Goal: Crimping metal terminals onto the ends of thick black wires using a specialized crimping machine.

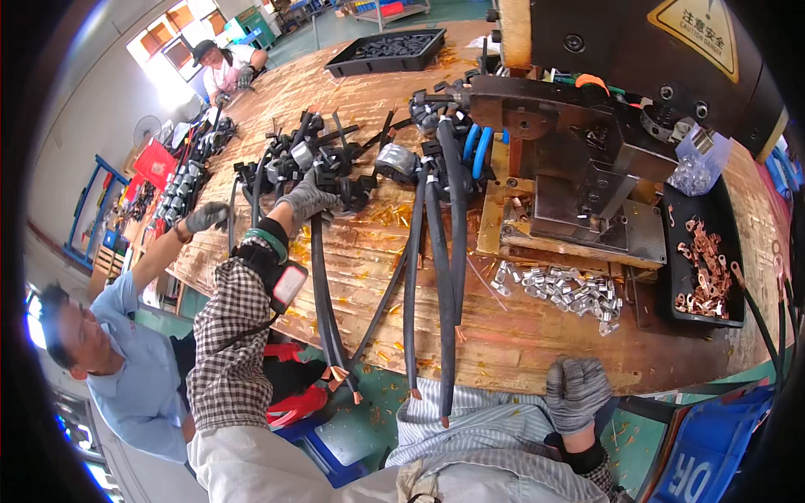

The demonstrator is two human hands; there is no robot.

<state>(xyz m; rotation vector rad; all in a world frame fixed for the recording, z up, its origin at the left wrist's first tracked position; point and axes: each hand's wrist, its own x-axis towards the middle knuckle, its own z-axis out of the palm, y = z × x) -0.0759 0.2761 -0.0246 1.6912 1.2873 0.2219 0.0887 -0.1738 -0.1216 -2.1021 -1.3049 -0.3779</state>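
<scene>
My left hand [312,199], in a grey knit glove, reaches forward into a heap of black cable assemblies [340,189]. Its fingers are closed round the upper part of a black cable [322,277], whose bare copper ends hang past the table's near edge. To the right of it, more thick black cables [436,277] hang down from a clamp-like black part with a silver ring [397,161]. My right hand [577,392], gloved too, lies at the table's near edge with its fingers loosely extended and nothing visible in them.
A metal press [579,193] stands at the right. Before it lie silver lugs [570,293]; beside it a black tray [734,314] holds copper lugs. Another black tray [335,69] is at the back. At the left, a co-worker in blue [134,377] reaches toward the table; another person sits farther off.
</scene>
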